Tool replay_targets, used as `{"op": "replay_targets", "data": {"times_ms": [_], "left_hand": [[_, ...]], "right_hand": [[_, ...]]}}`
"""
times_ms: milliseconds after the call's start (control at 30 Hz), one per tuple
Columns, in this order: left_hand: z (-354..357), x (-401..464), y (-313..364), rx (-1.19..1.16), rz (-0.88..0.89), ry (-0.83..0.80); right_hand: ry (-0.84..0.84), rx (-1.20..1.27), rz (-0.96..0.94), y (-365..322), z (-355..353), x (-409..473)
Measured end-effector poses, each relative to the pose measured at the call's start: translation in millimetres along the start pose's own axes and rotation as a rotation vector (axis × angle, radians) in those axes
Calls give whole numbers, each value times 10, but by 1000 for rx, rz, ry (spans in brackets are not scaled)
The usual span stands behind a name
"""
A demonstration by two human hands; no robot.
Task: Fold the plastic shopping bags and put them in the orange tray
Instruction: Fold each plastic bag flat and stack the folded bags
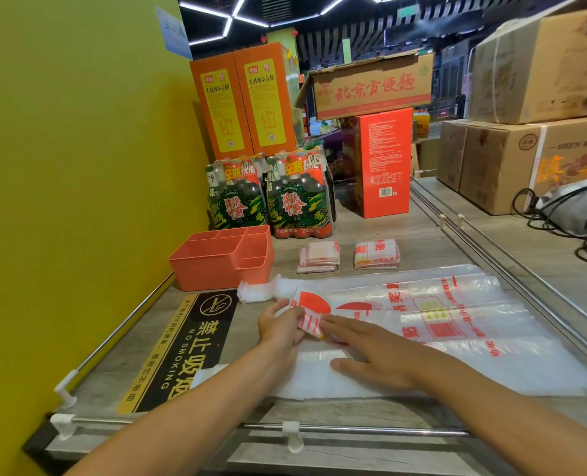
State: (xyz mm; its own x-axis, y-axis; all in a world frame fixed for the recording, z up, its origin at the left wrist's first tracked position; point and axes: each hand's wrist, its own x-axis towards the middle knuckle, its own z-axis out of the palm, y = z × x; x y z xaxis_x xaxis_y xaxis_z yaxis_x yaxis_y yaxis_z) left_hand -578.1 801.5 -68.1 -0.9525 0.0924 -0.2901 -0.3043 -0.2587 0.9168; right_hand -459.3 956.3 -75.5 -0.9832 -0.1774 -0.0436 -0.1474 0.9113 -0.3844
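Folding is under way: the left hand pinches the bag end, and the right hand presses flat-fingered. Next, roll toward the counter's right edge.

Head camera | worn, wide-angle | looks forward and down, close over the tabletop | single view
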Motion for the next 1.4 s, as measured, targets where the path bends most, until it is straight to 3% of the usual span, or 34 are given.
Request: {"op": "replay_targets", "data": {"times_ms": [133,200,300,433,533,600,733,900,1067,1267,1400], "left_hand": [[44,-69,-41,0,-28,-221],[52,-56,-100,116,-6,-304],[63,14,-171,248,112,-229],[8,118,-78,320,268,-7],[-87,95,9,468,423,-89],[-166,76,18,710,558,-249],[-249,277,-46,1286,879,-423],[-195,315,-129,1572,845,-612],[-266,374,-117,1689,749,-734],[-238,302,-100,1631,659,-728],[-213,312,-122,1615,746,-656]], "right_hand": [[-3,-9,3,-12,-21,-13],[-3,-4,6,-27,-30,-16],[-5,-10,12,-18,-30,-24],[23,-76,8,41,-28,-53],[9,-146,-20,32,-25,-36],[-13,-135,-18,13,-19,-20],[-20,-75,0,9,-3,-34],[-23,-28,5,61,10,-17],[-3,-27,-4,67,12,-6],[27,-31,15,1,-66,-31],[23,-22,8,-17,-69,-35]]}}
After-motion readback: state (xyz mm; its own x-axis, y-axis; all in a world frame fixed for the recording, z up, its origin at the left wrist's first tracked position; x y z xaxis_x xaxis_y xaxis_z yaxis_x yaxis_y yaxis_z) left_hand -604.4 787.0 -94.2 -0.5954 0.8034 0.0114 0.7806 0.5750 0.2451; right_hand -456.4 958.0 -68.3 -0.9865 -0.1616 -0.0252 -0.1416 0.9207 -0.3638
